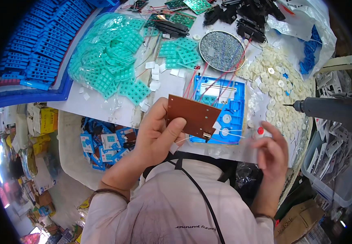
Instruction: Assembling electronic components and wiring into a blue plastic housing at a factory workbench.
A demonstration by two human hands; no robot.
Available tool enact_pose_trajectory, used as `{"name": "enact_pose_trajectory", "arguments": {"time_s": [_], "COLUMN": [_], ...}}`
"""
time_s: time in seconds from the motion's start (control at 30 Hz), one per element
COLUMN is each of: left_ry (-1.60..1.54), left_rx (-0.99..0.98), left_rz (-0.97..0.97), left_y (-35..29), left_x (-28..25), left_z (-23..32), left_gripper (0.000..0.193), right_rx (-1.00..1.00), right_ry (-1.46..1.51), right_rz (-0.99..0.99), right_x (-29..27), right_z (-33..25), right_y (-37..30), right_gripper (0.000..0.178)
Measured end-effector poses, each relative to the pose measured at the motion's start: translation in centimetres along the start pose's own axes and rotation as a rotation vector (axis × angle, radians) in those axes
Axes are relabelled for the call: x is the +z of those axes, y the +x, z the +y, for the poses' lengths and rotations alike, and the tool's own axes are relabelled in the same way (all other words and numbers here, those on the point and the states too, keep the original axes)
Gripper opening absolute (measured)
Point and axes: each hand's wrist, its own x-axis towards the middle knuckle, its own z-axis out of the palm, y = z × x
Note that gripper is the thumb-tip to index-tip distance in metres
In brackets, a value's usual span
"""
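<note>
My left hand (159, 132) grips a brown circuit board (192, 115) by its left edge, thumb on its face. The board is tilted above a blue plastic casing (236, 97) lying on the table, and hides part of it. Red wires run from behind the board, and thin white wires stretch from it toward the right. My right hand (273, 152) hovers off the casing's lower right corner, fingers loosely bent and apart, with nothing visible in them. Close to its fingertips is a small red round piece (260, 130).
Left of the casing lie green keypad sheets (115, 57) and stacked blue casings (37, 40). A round tray of screws (222, 51) stands behind it. White round pieces (277, 81) are heaped at right, where a grey electric screwdriver (330, 107) juts in. Black parts (251, 28) lie at the back.
</note>
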Motion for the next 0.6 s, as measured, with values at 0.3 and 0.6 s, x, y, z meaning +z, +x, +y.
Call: {"name": "enact_pose_trajectory", "arguments": {"time_s": [0.3,0.6], "left_ry": [0.173,0.364], "left_rx": [-0.018,-0.298], "left_rz": [-0.406,-0.376], "left_y": [0.6,-2.3], "left_x": [2.9,1.2], "left_z": [-3.0,-2.7], "left_gripper": [0.023,0.044], "right_rx": [-0.613,-0.038], "right_ry": [-1.007,-0.375], "right_rz": [0.143,-0.199], "right_x": [0.5,3.0], "right_z": [-2.2,1.0], "right_y": [-5.2,3.9], "right_gripper": [0.035,0.023]}}
